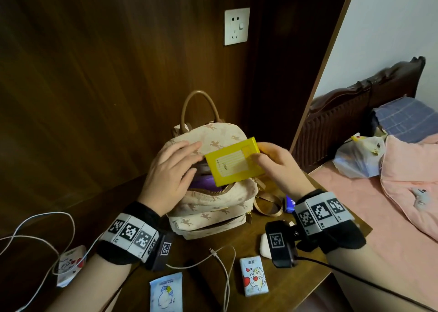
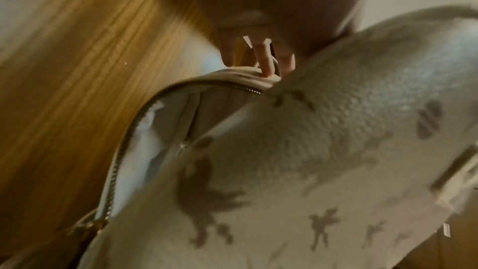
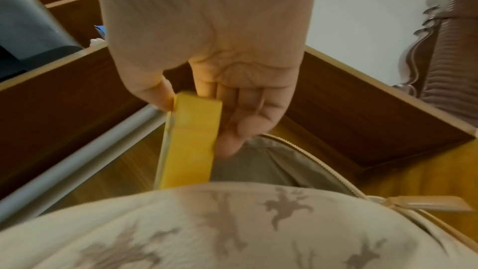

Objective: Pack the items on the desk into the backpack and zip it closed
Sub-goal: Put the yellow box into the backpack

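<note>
A cream backpack (image 1: pixel 208 207) printed with brown horses stands on the wooden desk (image 1: pixel 256 262), its top zip open. Something purple (image 1: pixel 208 184) shows inside. My left hand (image 1: pixel 189 160) holds the rear flap back, fingers spread over the flap and thumb at the opening. In the left wrist view its fingertips (image 2: pixel 264 58) hook the rim of the backpack (image 2: pixel 310 150). My right hand (image 1: pixel 259 153) pinches a flat yellow box (image 1: pixel 233 162) by its right end, tilted just above the opening. The right wrist view shows the yellow box (image 3: pixel 191 140) edge-on between thumb and fingers, over the backpack (image 3: pixel 232 222).
On the desk lie three tissue packs (image 1: pixel 253 276) (image 1: pixel 166 292) (image 1: pixel 70 264), a white cable (image 1: pixel 220 264), a small blue packet (image 1: pixel 289 204) and a white object (image 1: pixel 264 244). A wood-panelled wall stands behind. A bed with pink bedding (image 1: pixel 379 217) is on the right.
</note>
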{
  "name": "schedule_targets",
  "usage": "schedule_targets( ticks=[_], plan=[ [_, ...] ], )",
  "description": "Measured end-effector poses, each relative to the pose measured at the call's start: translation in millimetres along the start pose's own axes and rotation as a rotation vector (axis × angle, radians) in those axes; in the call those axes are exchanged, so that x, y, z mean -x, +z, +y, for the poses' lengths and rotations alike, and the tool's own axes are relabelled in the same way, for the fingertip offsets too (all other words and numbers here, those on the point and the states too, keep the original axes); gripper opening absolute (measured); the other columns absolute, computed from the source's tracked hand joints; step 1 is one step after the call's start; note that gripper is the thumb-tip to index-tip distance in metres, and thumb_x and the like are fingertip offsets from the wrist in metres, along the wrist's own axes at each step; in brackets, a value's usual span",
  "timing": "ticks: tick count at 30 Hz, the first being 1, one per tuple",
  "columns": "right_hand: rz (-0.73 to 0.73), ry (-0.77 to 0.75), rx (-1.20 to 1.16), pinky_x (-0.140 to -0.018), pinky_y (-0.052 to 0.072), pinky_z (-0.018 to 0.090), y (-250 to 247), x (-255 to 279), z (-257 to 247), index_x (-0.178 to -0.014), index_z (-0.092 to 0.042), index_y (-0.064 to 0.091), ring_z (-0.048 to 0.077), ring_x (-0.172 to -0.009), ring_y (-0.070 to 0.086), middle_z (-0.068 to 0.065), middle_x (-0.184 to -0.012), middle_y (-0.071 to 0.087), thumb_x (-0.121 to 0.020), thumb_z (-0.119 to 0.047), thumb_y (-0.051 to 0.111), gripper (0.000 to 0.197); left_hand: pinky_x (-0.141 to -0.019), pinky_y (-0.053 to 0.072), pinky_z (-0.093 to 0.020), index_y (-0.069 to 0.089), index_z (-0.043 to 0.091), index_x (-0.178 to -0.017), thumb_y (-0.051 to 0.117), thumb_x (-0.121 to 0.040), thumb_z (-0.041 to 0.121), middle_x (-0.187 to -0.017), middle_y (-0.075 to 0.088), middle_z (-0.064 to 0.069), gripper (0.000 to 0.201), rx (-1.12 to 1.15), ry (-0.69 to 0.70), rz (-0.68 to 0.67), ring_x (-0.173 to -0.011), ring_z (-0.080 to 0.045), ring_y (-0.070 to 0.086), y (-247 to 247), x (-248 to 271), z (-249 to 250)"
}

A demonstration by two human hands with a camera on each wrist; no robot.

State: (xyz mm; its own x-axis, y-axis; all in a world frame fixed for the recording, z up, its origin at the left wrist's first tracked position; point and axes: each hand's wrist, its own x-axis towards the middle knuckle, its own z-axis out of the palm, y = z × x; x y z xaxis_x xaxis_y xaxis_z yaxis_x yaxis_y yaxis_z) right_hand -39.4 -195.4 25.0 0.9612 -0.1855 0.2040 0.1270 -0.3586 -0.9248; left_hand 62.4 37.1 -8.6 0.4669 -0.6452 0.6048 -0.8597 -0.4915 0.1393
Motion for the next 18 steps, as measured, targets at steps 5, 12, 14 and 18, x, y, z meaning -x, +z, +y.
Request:
schedule_targets(
  ticks=[5,12,14,18],
  plan=[
    [-0.124,0.125,0.208,-0.059,0.047,0.011,10.5,7.3,15.1,-0.097,-0.02,0.06,0.006,-0.073,0.059,-0.005,-0.086,0.063,-0.094,-0.029,0.052,0.012,-0.113,0.026,-0.047,0.047,0.02,-0.134,0.043,-0.09,0.027,-0.154,0.029,0.007,0.045,-0.063,-0.029,-0.098,-0.142,-0.018,0.025,6.4,9.2,4.4],
    [0.067,0.158,0.413,-0.054,0.039,0.017,23.6,5.9,32.2,-0.09,-0.005,0.059,0.017,-0.067,0.052,0.01,-0.08,0.061,-0.095,-0.037,0.049,0.033,-0.115,0.021,-0.05,0.032,0.024,-0.147,0.041,-0.092,0.031,-0.158,0.02,0.003,0.056,-0.217,0.015,-0.174,-0.146,-0.02,0.019,10.2,19.8,-10.6],
    [0.103,0.174,0.465,-0.056,0.041,0.021,24.3,5.6,36.8,-0.087,-0.007,0.055,0.019,-0.067,0.053,0.012,-0.081,0.061,-0.095,-0.037,0.048,0.031,-0.114,0.021,-0.051,0.032,0.023,-0.147,0.039,-0.093,0.03,-0.158,0.02,0.002,0.055,-0.223,0.026,-0.158,-0.145,-0.021,0.02,12.3,21.5,-13.2],
    [0.067,0.189,0.502,-0.066,0.051,0.031,26.6,3.6,37.8,-0.095,-0.006,0.056,0.026,-0.075,0.061,0.013,-0.086,0.064,-0.095,-0.037,0.047,0.032,-0.113,0.021,-0.055,0.036,0.024,-0.144,0.041,-0.093,0.02,-0.157,0.023,0.0,0.052,-0.197,0.049,-0.087,-0.145,-0.023,0.02,20.7,25.2,-15.7]
  ],
)
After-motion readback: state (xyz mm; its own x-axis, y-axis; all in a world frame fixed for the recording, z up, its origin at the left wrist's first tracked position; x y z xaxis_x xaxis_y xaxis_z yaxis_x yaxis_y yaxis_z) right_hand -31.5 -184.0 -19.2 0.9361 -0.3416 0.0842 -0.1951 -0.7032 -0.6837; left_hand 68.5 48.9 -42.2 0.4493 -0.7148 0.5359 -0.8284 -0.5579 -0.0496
